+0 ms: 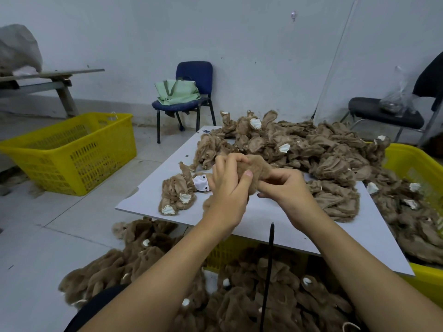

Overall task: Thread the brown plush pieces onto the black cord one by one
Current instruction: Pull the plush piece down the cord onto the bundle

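A single brown plush piece is gripped between both hands above the desk. The left hand is curled round its near side with the thumb pressed on the fur; the right hand pinches the piece from the right. The black cord stands upright just below the hands, between the forearms, with its stiff tip free and not yet entered into the held piece.

Judging by how things lie, the work is far from over. A large heap of unthreaded pieces lies across the far and right side of the desk, spilling toward a yellow crate, and a smaller bunch lies to the left of the hands. Below the desk edge, a mass of plush is gathered around the cord's lower part; whether it is all strung cannot be told.

Further off, a second yellow crate sits on the floor, and a green bag rests on a blue chair. Printing on the bag is too small to read; no other writing is legible.
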